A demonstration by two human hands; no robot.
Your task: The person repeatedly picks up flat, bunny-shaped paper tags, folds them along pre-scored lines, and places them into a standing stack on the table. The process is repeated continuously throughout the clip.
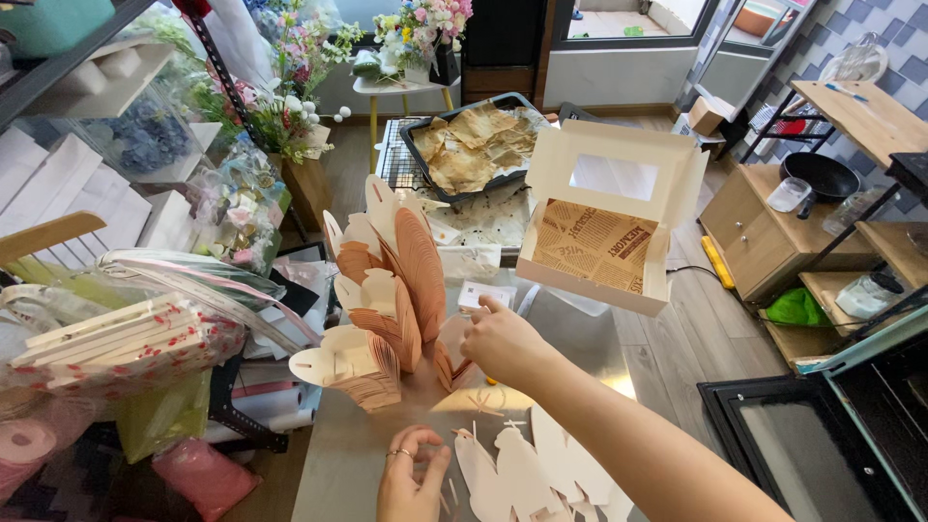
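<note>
The left hand and flat cardboard cutouts run off the bottom edge.

The person's arms are bare, with no sleeve showing on the right forearm up to the picture's edge. The left hand wears a thin ring on one finger. The right hand shows no jewellery from this side.

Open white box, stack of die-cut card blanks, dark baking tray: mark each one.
open white box (pixel 592 246), head view, on the printed paper lining its base.
stack of die-cut card blanks (pixel 406 271), head view, on the fanned upright pieces.
dark baking tray (pixel 462 189), head view, on its near rim.
</note>
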